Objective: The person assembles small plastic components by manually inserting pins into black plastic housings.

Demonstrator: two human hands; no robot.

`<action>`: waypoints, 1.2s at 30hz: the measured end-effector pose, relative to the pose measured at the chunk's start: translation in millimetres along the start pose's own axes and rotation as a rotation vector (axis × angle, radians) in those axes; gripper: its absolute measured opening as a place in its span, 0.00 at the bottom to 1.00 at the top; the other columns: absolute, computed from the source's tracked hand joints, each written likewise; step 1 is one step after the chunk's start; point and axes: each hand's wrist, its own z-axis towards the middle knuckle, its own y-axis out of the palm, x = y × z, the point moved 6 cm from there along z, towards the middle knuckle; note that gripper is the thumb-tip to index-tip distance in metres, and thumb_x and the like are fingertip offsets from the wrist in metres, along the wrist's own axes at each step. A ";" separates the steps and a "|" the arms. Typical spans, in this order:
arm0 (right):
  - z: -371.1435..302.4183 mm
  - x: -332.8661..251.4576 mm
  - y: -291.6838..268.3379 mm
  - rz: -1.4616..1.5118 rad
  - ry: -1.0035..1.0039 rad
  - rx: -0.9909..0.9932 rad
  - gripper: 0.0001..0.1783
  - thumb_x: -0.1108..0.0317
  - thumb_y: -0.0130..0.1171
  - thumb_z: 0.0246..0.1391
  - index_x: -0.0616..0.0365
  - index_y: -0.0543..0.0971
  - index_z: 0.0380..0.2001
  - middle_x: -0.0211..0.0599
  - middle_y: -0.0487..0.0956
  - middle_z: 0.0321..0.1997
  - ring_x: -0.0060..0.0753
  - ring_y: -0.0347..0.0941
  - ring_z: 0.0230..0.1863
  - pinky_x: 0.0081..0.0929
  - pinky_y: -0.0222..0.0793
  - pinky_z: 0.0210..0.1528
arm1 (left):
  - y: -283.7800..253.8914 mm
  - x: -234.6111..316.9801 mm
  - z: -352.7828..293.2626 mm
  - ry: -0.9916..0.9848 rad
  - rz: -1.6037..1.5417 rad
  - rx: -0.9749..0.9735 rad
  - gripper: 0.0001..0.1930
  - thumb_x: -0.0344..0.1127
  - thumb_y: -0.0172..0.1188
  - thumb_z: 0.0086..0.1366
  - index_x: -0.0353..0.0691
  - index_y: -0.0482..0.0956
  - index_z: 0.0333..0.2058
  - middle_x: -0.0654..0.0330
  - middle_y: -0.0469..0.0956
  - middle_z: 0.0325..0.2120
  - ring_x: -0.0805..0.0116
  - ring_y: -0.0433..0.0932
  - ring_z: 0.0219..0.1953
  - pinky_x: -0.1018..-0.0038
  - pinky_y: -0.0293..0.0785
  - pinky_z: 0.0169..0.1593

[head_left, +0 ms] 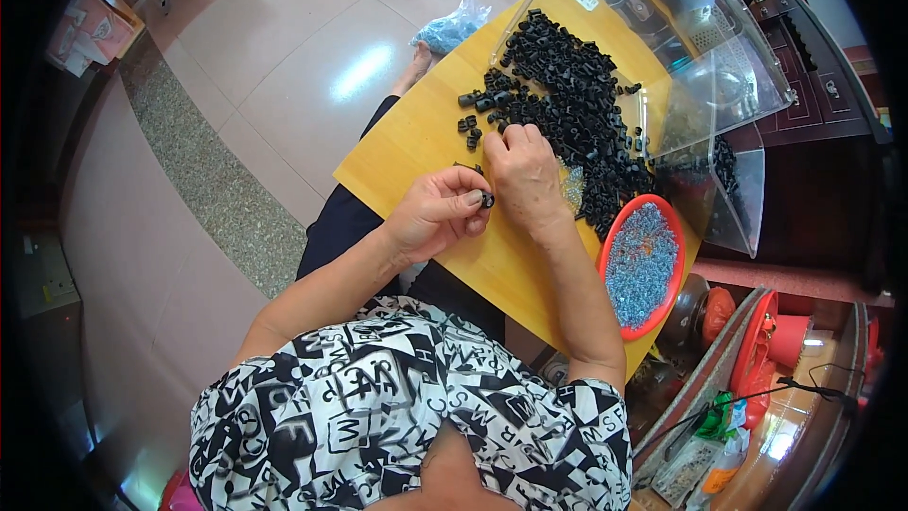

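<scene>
My left hand [437, 215] is closed, pinching a small black plastic piece [487, 200] between thumb and fingers above the yellow wooden board [397, 156]. Just right of it, my right hand [526, 170] has its fingers curled down at the near edge of a heap of black plastic parts [567, 85]. Its fingertips are partly hidden, and anything between them does not show. A few black parts [469, 131] lie apart from the heap, left of the right hand. Small clear pieces [572, 185] sit beside the right wrist.
A red oval basin [605, 263] full of small bluish clear pieces [643, 270] stands right of my right forearm. Clear plastic panels [709, 109] rise at the board's far right. A bag with blue contents [452, 30] lies on the floor beyond the board, near a bare foot [419, 61].
</scene>
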 end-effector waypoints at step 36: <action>-89.8 17.4 -20.3 1.449 0.841 0.079 0.03 0.79 0.53 0.46 0.62 0.71 0.27 0.24 0.71 0.25 0.11 0.65 0.26 0.11 0.61 0.26 | 10.2 -14.0 16.4 0.026 0.382 0.119 0.07 0.27 0.55 0.57 0.33 0.71 0.35 0.60 0.73 0.26 0.75 0.71 0.25 0.83 0.67 0.29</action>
